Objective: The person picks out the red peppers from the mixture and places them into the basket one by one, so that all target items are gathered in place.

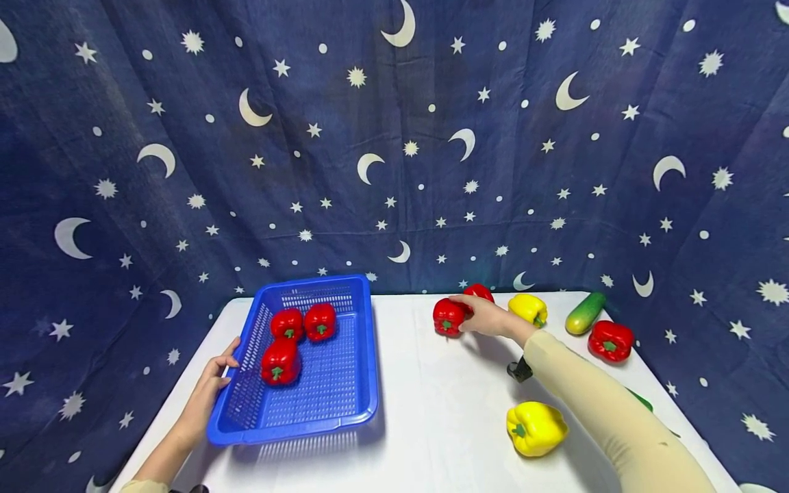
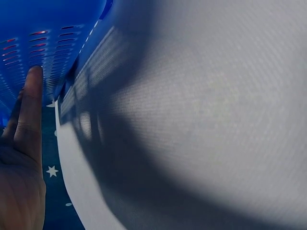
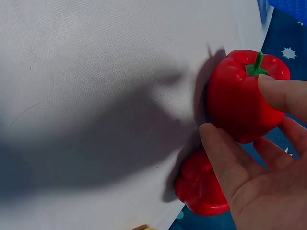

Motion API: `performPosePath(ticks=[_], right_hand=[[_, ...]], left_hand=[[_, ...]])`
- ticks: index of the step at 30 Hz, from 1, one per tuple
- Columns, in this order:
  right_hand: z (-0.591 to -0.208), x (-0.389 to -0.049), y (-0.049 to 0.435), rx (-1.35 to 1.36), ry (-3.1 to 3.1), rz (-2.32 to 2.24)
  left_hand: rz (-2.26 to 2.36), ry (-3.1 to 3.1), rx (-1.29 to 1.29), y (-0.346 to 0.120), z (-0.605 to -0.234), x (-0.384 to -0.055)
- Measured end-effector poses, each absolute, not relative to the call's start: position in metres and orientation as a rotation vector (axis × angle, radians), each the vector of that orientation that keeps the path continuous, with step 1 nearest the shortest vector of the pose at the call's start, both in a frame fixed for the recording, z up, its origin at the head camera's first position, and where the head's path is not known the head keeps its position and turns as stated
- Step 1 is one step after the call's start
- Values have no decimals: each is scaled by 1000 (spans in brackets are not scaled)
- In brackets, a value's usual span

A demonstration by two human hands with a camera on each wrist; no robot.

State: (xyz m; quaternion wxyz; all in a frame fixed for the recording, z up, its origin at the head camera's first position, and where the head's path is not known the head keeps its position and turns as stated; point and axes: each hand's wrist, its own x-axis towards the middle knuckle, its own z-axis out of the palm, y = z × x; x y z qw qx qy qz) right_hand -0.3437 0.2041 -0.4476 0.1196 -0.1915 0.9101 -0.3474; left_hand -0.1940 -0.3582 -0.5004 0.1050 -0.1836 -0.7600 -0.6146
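Observation:
My right hand (image 1: 490,318) has its thumb and fingers around a red bell pepper (image 1: 448,318). In the right wrist view the thumb lies over this pepper (image 3: 240,103) near its green stem, and the forefinger runs along its side. Another red bell pepper (image 1: 479,293) sits just behind, partly hidden by the hand. My left hand (image 1: 206,390) touches the left side of a blue plastic basket (image 1: 373,356). In the left wrist view a straight finger of that hand (image 2: 24,143) lies against the basket's slotted outer wall (image 2: 53,19). Three red bell peppers (image 1: 281,361) lie inside the basket.
On the white table (image 1: 419,404) are a yellow bell pepper (image 1: 536,429) near the front and another yellow pepper (image 1: 525,308) at the back. A green-yellow cucumber (image 1: 585,313) and a red pepper (image 1: 610,341) lie at right. Behind hangs a star-patterned curtain (image 1: 394,171).

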Motion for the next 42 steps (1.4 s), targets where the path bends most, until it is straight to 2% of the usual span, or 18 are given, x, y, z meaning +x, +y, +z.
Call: performPosePath(ticks=[28, 42], right_hand=[[-452, -349, 199, -623, 2691, -959], [-449, -334, 190, -597, 2523, -1027]], left_hand=[[-1806, -2244, -539, -357, -498, -194], [-1820, -2230, -536, -356, -498, -196]])
